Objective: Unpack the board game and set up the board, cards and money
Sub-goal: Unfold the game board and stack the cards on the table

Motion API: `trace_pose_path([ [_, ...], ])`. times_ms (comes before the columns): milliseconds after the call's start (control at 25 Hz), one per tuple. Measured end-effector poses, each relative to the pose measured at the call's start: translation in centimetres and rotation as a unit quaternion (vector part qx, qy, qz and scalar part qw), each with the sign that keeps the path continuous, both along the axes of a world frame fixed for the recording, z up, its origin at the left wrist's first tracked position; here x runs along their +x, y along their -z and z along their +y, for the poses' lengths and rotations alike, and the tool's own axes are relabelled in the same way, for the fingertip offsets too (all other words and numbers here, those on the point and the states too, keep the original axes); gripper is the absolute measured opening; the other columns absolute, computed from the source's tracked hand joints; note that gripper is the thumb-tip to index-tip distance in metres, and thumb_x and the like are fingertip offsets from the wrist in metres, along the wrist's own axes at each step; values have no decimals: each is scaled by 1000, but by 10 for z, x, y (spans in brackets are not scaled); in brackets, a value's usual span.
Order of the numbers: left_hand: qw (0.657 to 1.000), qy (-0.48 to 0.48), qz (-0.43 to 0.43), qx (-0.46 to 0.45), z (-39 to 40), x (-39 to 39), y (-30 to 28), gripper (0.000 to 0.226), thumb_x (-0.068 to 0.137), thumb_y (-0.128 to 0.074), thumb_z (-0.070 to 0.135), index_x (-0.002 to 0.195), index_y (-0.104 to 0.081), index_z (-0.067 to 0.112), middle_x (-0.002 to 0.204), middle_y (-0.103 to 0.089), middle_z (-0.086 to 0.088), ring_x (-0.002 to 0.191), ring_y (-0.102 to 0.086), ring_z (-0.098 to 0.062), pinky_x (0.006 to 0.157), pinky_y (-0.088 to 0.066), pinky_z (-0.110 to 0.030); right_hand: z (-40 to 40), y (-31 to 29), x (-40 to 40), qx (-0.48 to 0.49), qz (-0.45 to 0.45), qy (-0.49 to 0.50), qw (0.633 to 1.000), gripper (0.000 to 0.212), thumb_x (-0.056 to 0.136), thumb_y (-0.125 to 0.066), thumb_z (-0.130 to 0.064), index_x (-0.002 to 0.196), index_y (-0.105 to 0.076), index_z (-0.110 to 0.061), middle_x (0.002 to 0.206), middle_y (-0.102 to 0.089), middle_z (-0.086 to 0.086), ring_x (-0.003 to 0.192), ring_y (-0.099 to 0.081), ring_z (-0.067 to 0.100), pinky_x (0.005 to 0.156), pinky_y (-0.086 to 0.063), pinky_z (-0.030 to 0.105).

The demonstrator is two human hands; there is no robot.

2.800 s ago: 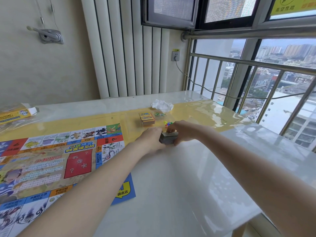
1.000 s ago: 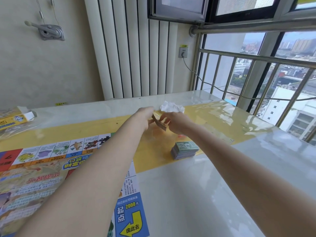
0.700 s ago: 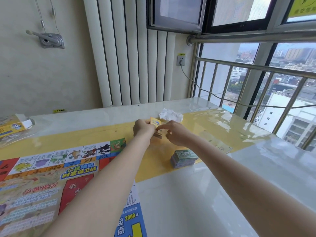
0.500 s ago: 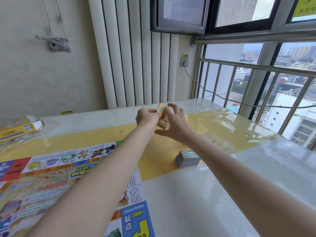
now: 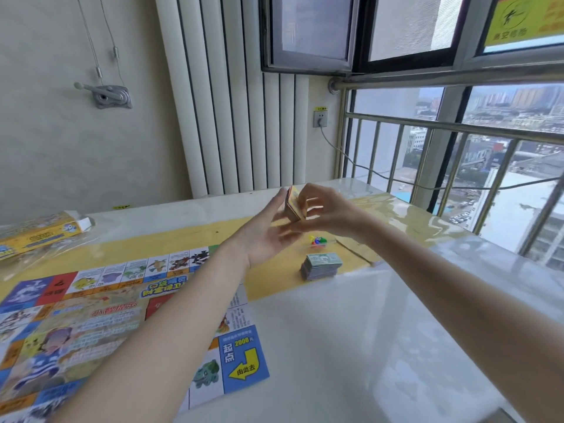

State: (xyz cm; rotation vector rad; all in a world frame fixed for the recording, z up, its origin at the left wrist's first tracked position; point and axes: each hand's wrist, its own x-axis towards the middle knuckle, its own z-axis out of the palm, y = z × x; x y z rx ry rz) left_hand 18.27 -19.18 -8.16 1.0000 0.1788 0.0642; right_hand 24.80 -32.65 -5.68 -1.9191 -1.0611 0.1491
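With the board (image 5: 100,315) laid out and the money stack (image 5: 321,265) set near the table's far edge, the right hand (image 5: 325,213) pinches the card deck (image 5: 293,204) against the spread left hand (image 5: 268,232), seemingly squaring it before setting it down.

board (image 5: 91,315) left of money stack (image 5: 321,266), tokens (image 5: 317,240) behind

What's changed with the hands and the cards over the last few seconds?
Both hands let go of the stack of paper money, left on the table. They then lifted the small yellow-backed card deck. Now the right hand grips it raised on edge, while the left hand has opened. The colourful game board stayed flat.
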Motion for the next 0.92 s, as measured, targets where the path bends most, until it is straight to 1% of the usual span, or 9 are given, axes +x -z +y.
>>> trace_pose_path([
  [120,999,49,-11,9,-16,-6,-6,44,85,-56,44,103,-61,4,96,-69,-12,82,-69,-18,81,-55,-29,-16,-14,-19,1,42,-36,998,31,71,-73,6,80,-48,-11,101,-58,28,87,-58,23,83,-49,39],
  [280,998,57,-30,9,-36,-8,-11,36,89,-55,35,95,-62,0,87,-69,-14,76,-69,-20,80,-55,-31,-40,-23,-21,-69,18,-21,997,29,73,-74,-2,91,-52,-5,109,-63,18,103,-59,22,95,-45,39],
  [400,979,50,-17,195,-51,-2,-6,43,90,-53,41,107,-61,3,96,-65,-12,89,-63,-24,99,-45,-39,-61,-18,-3,-133,-14,6,991,34,67,-79,-9,92,-55,-8,103,-65,10,104,-60,24,95,-47,41],
  [480,896,-5,-25,443,-51,3,1,48,87,-59,44,118,-58,7,107,-63,-8,105,-60,-21,96,-44,-31,-76,-8,15,-282,-132,58,948,38,64,-81,-16,93,-55,-14,103,-62,6,99,-58,26,89,-47,38],
  [560,764,-2,-75,641,-46,7,10,43,88,-60,31,127,-53,14,121,-59,-5,116,-54,-18,97,-41,-26,-82,8,26,-432,-219,66,873,41,66,-79,-20,98,-55,-14,105,-57,6,92,-50,21,77,-44,29],
  [680,534,132,-93,830,-44,17,21,51,89,-56,23,138,-41,25,132,-50,-6,125,-42,-22,103,-35,-32,-74,32,35,-510,-240,30,826,47,68,-76,-21,107,-53,-9,111,-53,9,98,-47,23,76,-42,30],
  [720,485,154,-80,857,-46,21,23,53,90,-55,24,140,-38,29,133,-47,-6,126,-38,-23,104,-33,-33,-70,36,38,-515,-238,22,823,46,69,-75,-20,107,-53,-9,111,-53,10,102,-49,24,76,-42,29],
  [800,457,172,-63,870,-48,26,26,54,91,-54,28,141,-34,34,136,-42,-6,127,-34,-25,105,-30,-33,-61,41,44,-526,-232,0,818,37,69,-76,-20,96,-51,-13,110,-55,11,105,-51,27,73,-40,28],
  [920,485,158,-80,856,-51,27,28,52,90,-55,33,139,-37,34,136,-42,-5,126,-35,-24,103,-28,-30,-56,39,49,-560,-227,-18,796,38,68,-77,-22,88,-46,-16,113,-55,11,105,-52,27,79,-45,30],
])
